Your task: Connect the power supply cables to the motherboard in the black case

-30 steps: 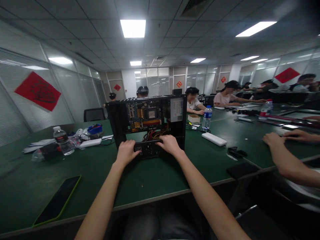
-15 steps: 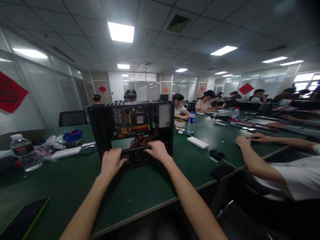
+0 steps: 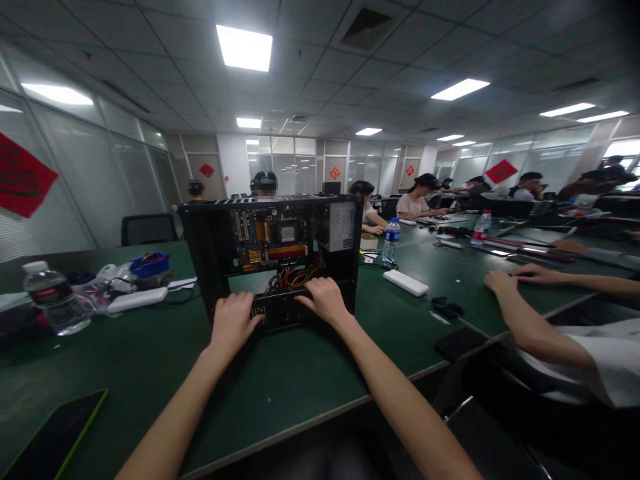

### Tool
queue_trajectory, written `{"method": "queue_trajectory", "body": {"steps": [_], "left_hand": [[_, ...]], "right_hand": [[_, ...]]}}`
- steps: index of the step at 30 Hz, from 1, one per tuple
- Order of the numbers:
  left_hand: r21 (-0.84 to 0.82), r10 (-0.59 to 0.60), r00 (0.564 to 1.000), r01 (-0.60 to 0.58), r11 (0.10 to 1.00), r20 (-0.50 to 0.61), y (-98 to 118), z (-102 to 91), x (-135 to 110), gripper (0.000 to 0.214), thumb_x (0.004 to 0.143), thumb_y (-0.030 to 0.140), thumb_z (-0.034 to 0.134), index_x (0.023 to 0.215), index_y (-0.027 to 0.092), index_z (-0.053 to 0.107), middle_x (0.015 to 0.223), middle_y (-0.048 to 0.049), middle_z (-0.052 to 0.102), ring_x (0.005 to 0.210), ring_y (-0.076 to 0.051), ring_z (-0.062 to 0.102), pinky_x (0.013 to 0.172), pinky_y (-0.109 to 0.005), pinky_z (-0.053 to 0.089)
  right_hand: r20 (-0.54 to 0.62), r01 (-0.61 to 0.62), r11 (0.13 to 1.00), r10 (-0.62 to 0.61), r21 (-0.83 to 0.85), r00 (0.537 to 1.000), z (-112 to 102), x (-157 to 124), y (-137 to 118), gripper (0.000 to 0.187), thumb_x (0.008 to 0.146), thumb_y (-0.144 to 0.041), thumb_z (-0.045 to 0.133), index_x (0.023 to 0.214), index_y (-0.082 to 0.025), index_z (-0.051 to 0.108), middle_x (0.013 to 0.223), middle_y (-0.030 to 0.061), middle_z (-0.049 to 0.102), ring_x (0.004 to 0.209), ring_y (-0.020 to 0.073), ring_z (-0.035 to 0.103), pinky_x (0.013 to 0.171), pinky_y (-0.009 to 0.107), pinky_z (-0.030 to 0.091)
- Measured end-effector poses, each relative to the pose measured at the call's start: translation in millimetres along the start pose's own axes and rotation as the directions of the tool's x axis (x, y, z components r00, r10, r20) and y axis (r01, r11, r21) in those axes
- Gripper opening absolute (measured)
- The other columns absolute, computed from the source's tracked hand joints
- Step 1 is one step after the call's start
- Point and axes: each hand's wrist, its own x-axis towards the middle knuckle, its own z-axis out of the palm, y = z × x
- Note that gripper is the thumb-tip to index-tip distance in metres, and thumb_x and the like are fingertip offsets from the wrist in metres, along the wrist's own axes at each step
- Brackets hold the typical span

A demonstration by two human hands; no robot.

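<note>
A black computer case [image 3: 200,260] stands on the green table, its open side facing me. Inside it show a motherboard [image 3: 273,237], a silver power supply [image 3: 342,227] and a bundle of coloured cables [image 3: 295,277]. My left hand [image 3: 235,323] grips the case's lower front rail near its left end, with the thumb on the near face. My right hand [image 3: 327,301] holds the same rail further right, fingers curled over its top edge. The fingertips of both hands are partly hidden behind the rail.
Left of the case are a water bottle [image 3: 55,300], a white power bank [image 3: 137,300] and a blue bin [image 3: 150,265]. A green-edged phone [image 3: 57,433] lies near left. To the right are a blue-capped bottle [image 3: 391,243], a white bar [image 3: 406,283] and a co-worker's arms [image 3: 530,327].
The whole view has shifted slightly, so the case and the table items appear a little further right. Both hands keep their hold on the case's rail.
</note>
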Motion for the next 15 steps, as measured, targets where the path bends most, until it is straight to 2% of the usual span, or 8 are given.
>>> {"method": "queue_trajectory", "body": {"steps": [3, 8, 11, 15], "left_hand": [[-0.017, -0.001, 0.997, 0.002, 1.000, 0.071, 0, -3.8, 7, 0.028, 0.086, 0.039, 0.062, 0.101, 0.016, 0.060, 0.100, -0.0109, 0.069, 0.095, -0.031, 0.063, 0.076, -0.040, 0.043], [-0.064, -0.017, 0.948, 0.040, 0.997, 0.319, -2, -12.8, 27, 0.030, 0.082, 0.042, 0.066, 0.098, 0.017, 0.066, 0.098, -0.0133, 0.072, 0.094, -0.033, 0.068, 0.071, -0.037, 0.047], [-0.071, -0.025, 0.936, 0.054, 0.996, 0.351, -4, -13.1, 34, 0.031, 0.080, 0.044, 0.066, 0.096, 0.018, 0.069, 0.098, -0.0135, 0.073, 0.094, -0.034, 0.068, 0.069, -0.037, 0.049], [-0.072, -0.037, 0.942, 0.065, 0.995, 0.333, -5, -9.5, 35, 0.031, 0.080, 0.046, 0.065, 0.093, 0.019, 0.069, 0.094, -0.0127, 0.073, 0.091, -0.034, 0.069, 0.069, -0.037, 0.050]], "right_hand": [[-0.019, 0.023, 1.000, -0.023, -0.008, 1.000, 2, -6, 11, 0.043, 0.091, -0.058, 0.058, 0.092, -0.015, 0.063, 0.086, 0.0082, 0.065, 0.081, 0.0228, 0.055, 0.073, 0.034, 0.031], [-0.050, -0.030, 0.999, 0.031, 0.014, 0.998, -3, -21, 39, 0.043, 0.086, -0.054, 0.066, 0.101, -0.013, 0.065, 0.096, 0.0111, 0.066, 0.091, 0.0258, 0.055, 0.081, 0.036, 0.036], [-0.065, -0.047, 0.997, 0.051, 0.053, 0.997, -5, -25, 45, 0.036, 0.089, -0.046, 0.066, 0.102, -0.012, 0.065, 0.095, 0.0104, 0.066, 0.091, 0.0247, 0.055, 0.084, 0.037, 0.038], [-0.086, -0.078, 0.991, 0.087, 0.110, 0.992, -4, -25, 42, 0.029, 0.094, -0.042, 0.060, 0.100, -0.014, 0.066, 0.093, 0.0088, 0.068, 0.089, 0.0234, 0.057, 0.082, 0.037, 0.039]]}}
